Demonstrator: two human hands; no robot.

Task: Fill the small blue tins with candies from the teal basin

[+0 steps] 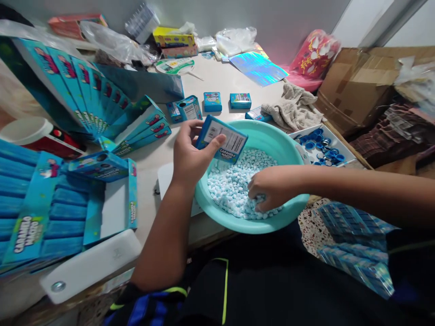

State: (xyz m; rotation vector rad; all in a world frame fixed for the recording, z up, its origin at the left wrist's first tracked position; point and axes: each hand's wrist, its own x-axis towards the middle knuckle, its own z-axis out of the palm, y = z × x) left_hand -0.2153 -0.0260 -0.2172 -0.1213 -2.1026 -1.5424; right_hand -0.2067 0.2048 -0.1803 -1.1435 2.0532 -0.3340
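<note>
My left hand [193, 151] grips a small blue candy box [224, 139] printed "Caramelo Macizo", tilted above the far left rim of a turquoise basin [278, 136]. Inside the basin lies a heap of small pale blue and white candies [231, 185]. My right hand [272, 188] is down among these candies with its fingers curled in. Whatever the fingers hold is hidden in the heap. Behind the basin stand more small blue boxes, one [212, 102] and another [240, 101] apart from each other.
Large blue display cartons [108, 95] fan out at left, near a packed tray of blue boxes [27, 199]. A white tray of blue caps [319, 145] and a crumpled cloth [288, 108] flank the basin at right. Wrapped blue packs [356, 262] lie lower right; a cardboard box [353, 86] stands behind.
</note>
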